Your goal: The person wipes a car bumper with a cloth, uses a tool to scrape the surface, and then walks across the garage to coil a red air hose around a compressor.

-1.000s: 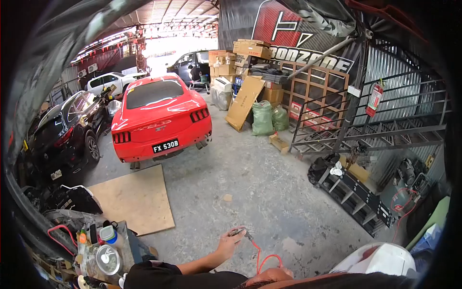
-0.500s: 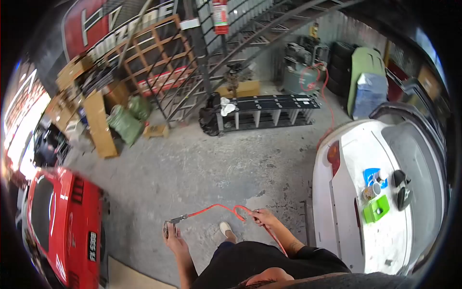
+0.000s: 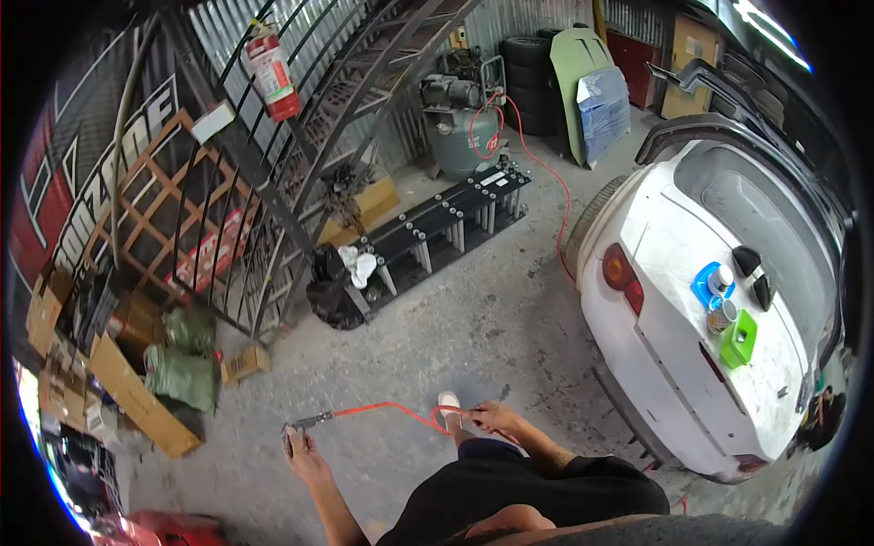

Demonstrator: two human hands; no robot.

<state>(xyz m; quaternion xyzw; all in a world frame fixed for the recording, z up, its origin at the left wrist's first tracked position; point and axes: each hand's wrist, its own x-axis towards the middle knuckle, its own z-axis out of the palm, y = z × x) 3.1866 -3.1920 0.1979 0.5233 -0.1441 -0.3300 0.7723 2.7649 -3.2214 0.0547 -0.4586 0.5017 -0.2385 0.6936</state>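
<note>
An orange-red air hose [image 3: 378, 406] stretches across in front of my body, with a loop near my right side. Its left end joins a grey metal coupling [image 3: 314, 420] on a small air tool whose exact kind is hard to make out. My left hand [image 3: 309, 460] is closed around that tool, at the lower left of the head view. Farther right, my right hand [image 3: 494, 416] grips the hose beside the loop. Below it, the hose passes along my forearm and is partly hidden.
A white car [image 3: 646, 346] stands at right, with a green tray [image 3: 739, 338] and cups on it. Ahead are a black rack [image 3: 437, 232], an air compressor [image 3: 455, 141] and a metal staircase [image 3: 364, 82]. Cardboard boxes [image 3: 137, 396] and green sacks [image 3: 180, 375] lie left. A red car [image 3: 168, 528] shows lower left.
My view has turned right, bringing the white car and compressor further in and pushing the red car mostly out of frame. Both hands keep their hold on the tool and hose.
</note>
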